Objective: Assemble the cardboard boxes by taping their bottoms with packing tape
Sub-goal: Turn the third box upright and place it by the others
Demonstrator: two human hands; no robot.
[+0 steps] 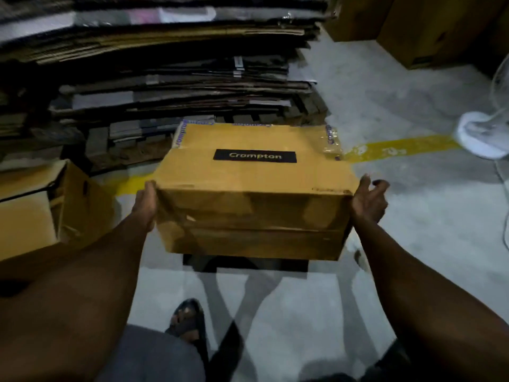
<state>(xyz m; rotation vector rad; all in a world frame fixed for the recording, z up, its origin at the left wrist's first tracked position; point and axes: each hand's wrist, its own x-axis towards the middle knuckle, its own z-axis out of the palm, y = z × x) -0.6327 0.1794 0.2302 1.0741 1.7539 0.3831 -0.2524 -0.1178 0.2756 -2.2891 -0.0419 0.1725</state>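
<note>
A brown cardboard box [253, 186] with a black "Crompton" label on its upper face is carried between my two hands, just above the grey floor, with its shadow under it. My left hand [146, 202] presses flat against the box's left side, thumb at the top edge. Against the right near corner lies the palm of my right hand [367, 201], thumb up along the edge and fingers loosely curled away from the cardboard. Glossy clear tape [332, 142] shows at the far right corner, and a taped seam runs across the near face. No tape roll is in view.
A tall stack of flattened cartons [165, 78] fills the back left. An assembled box [35, 213] stands at the left and more boxes [429, 28] at the top right. A white fan base [482, 133] sits at the right on a yellow floor line [399, 147]. My sandalled foot [187, 321] is below.
</note>
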